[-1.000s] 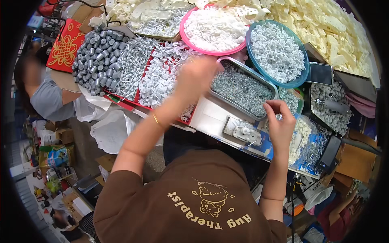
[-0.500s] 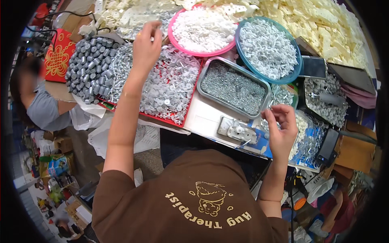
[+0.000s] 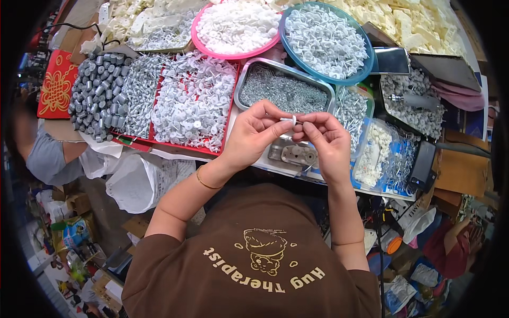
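Note:
My left hand [image 3: 261,130] pinches a small white plastic piece with a round flange [image 3: 289,120]. Meeting it from the other side, my right hand [image 3: 330,140] has its fingertips closed on a thin pin-like piece [image 3: 300,122] that points at the white one; its exact kind is too small to tell. Both hands hover over the table's front, before a metal tray [image 3: 241,95] of tiny metal parts. Under the fingers lies a grey metal fixture [image 3: 298,155], partly hidden by my left hand.
A red tray [image 3: 222,139] of white flanged parts stands left, beside a heap of grey cylinders [image 3: 101,93]. Behind are a pink basin [image 3: 199,40] and a teal basin [image 3: 366,69], both full. Clear bags of pins and a black device [image 3: 424,165] lie right. Another person [image 3: 55,156] sits at far left.
My left hand has come down and right from above the left trays and now holds the white piece. My right hand has moved left to meet it. The whole view has shifted slightly.

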`<state>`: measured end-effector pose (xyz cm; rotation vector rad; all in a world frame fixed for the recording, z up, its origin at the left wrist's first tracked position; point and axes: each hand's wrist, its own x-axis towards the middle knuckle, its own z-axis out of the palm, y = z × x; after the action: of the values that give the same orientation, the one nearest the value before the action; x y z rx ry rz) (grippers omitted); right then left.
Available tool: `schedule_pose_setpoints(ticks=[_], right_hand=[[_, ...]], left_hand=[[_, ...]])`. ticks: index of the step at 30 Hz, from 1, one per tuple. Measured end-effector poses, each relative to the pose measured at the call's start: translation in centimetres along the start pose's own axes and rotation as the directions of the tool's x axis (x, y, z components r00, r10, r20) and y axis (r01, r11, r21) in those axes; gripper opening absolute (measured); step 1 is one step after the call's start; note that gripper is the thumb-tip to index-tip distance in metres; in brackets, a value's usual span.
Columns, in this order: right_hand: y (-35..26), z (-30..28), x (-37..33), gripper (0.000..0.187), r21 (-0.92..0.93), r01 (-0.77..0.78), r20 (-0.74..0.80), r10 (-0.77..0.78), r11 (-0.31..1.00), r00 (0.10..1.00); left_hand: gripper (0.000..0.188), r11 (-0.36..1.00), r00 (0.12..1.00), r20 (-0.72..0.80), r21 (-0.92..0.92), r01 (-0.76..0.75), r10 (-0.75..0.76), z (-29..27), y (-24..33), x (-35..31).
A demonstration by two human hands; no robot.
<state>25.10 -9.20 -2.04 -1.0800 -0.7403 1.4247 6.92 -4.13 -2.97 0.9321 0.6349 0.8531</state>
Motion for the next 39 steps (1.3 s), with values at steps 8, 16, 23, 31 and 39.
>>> schedule_pose_setpoints(ticks=[8,16,23,31,39], right_hand=[[-0.5,-0.6,-0.8,0.014,-0.136,-0.03,0.033,0.035,0.99,0.999],[0.0,-2.1,-2.6,0.018,-0.754,0.187,0.069,-0.207,0.63,0.976],[-0.4,-0.7,-3.3,0.033,-0.85,0.498,0.46,-0.22,0.17,0.86],[-2.5,-0.2,-1.5,0.022,-0.887,0.409,0.423,0.025,0.216,0.906],[-2.9,-1.7,-3.0,0.043,-0.892,0.335,0.291,-0.182,0.304,0.939]], left_hand=[[0.015,0.992,0.998,-0.045,0.126,-0.027,0.033,0.5,-0.7,-1.2],[0.019,0.063,0.78,0.523,0.816,-0.575,0.344,-0.1,-2.7,-4.0],[0.017,-0.074,0.777,0.505,0.852,-0.518,0.375,0.1,-3.0,-4.5],[0.013,0.194,0.938,0.243,0.936,-0.293,0.246,1.2,-2.1,-2.5],[0.015,-0.189,0.844,0.03,0.978,0.085,0.536,-9.7,4.7,-2.2]])
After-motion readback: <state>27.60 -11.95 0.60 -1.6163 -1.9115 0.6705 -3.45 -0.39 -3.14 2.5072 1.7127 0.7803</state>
